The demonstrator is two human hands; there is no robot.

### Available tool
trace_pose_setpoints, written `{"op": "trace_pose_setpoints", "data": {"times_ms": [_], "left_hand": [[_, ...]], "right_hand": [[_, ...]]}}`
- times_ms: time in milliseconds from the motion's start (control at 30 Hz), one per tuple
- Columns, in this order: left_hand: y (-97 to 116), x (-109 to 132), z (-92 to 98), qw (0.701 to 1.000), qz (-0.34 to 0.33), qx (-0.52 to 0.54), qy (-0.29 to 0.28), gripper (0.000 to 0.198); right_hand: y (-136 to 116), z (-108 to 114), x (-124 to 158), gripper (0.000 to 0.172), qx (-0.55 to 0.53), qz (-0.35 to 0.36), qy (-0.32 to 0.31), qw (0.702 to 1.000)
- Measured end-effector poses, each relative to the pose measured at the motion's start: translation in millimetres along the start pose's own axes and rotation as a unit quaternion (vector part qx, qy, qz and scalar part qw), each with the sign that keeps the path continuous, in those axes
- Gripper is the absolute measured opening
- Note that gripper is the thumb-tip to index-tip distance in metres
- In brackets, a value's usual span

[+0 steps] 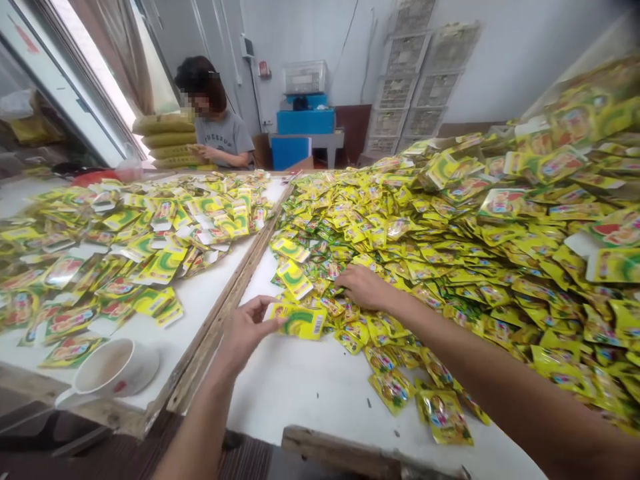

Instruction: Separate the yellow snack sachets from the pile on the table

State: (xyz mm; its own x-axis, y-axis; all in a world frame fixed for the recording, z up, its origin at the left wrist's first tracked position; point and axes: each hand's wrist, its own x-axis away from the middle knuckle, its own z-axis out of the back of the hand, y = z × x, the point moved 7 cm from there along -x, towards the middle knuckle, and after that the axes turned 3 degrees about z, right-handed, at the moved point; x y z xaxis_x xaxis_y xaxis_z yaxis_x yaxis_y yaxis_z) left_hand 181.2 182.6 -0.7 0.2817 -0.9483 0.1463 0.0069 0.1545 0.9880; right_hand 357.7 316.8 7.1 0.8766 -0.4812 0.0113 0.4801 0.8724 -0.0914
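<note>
My left hand (250, 330) grips a small flat yellow-green carton (303, 321) between thumb and fingers, its barcode end pointing right, just above the white table. To the right of it, my right hand (364, 287) reaches into the near edge of a large heap of yellow sachets (450, 233). Its fingers are curled down among the sachets, and their tips are hidden, so I cannot make out what they hold. More yellow-green cartons (295, 279) lie just beyond my left hand, against the heap. Several loose sachets (443, 415) are spread near the table's front edge.
A wooden strip (235, 280) divides the tabletop. Left of it lies a pile of cartons (165, 257), with a white cup of liquid (113, 367) near the front. A person (223, 133) sits across the table beside stacked yellow sacks (167, 140). Crates (395, 100) stand against the wall.
</note>
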Motion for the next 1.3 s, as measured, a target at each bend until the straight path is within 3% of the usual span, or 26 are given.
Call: {"op": "trace_pose_setpoints", "data": {"times_ms": [100, 200, 233, 300, 367, 400, 433, 533, 667, 733, 867, 967, 1033, 1100, 1167, 1233, 1300], "left_hand": [[23, 6, -16.2, 0.99, -0.015, -0.081, -0.117, 0.027], [32, 7, -38.7, 0.956, -0.011, -0.214, -0.199, 0.022], [32, 5, -43.5, 0.946, -0.014, -0.27, -0.18, 0.023], [35, 2, -48.5, 0.926, -0.042, -0.37, -0.064, 0.027], [34, 6, -55.9, 0.912, -0.076, -0.398, 0.062, 0.027], [29, 9, -63.4, 0.92, -0.081, -0.373, 0.087, 0.027], [19, 12, -73.7, 0.94, -0.075, -0.325, 0.079, 0.028], [-21, 19, -108.1, 0.992, -0.003, -0.124, -0.02, 0.032], [-47, 25, -120.0, 0.998, 0.057, 0.022, 0.002, 0.032], [-48, 27, -123.2, 0.995, 0.075, 0.058, -0.003, 0.032], [-45, 27, -129.9, 0.991, 0.098, 0.081, -0.05, 0.037], [-46, 25, -120.4, 0.995, 0.087, 0.043, -0.017, 0.031], [-46, 23, -111.4, 0.996, 0.071, 0.049, 0.015, 0.029], [-46, 23, -106.0, 0.994, 0.069, 0.085, 0.024, 0.028], [-46, 24, -102.1, 0.99, 0.081, 0.115, 0.027, 0.028], [-46, 25, -95.3, 0.987, 0.09, 0.124, 0.046, 0.029], [-46, 27, -84.3, 0.985, 0.09, 0.124, 0.084, 0.035]], "right_hand": [[-1, 11, 49, 0.014, -0.152, -0.079, 0.154, 0.973], [10, -10, 87, 0.012, -0.391, -0.215, 0.211, 0.87], [10, -21, 95, 0.014, -0.463, -0.248, 0.208, 0.825], [5, -41, 103, 0.021, -0.569, -0.279, 0.199, 0.747], [-4, -51, 104, 0.026, -0.63, -0.274, 0.191, 0.701], [-10, -54, 103, 0.027, -0.651, -0.261, 0.183, 0.689], [-16, -55, 101, 0.028, -0.667, -0.241, 0.175, 0.683], [-33, -53, 97, 0.031, -0.689, -0.18, 0.15, 0.686], [-36, -59, 104, 0.039, -0.712, -0.185, 0.158, 0.659], [-32, -60, 109, 0.036, -0.683, -0.187, 0.181, 0.682], [-29, -50, 114, 0.02, -0.561, -0.151, 0.181, 0.793], [-26, -32, 106, 0.018, -0.457, -0.133, 0.149, 0.867], [-17, -11, 91, 0.017, -0.365, -0.131, 0.175, 0.905], [-8, 12, 69, 0.022, -0.244, -0.13, 0.218, 0.936], [-5, 23, 40, 0.031, -0.11, -0.099, 0.218, 0.965], [-6, 21, 13, 0.039, -0.014, -0.059, 0.186, 0.981], [-6, 12, 0, 0.032, 0.028, -0.045, 0.152, 0.987]]}}
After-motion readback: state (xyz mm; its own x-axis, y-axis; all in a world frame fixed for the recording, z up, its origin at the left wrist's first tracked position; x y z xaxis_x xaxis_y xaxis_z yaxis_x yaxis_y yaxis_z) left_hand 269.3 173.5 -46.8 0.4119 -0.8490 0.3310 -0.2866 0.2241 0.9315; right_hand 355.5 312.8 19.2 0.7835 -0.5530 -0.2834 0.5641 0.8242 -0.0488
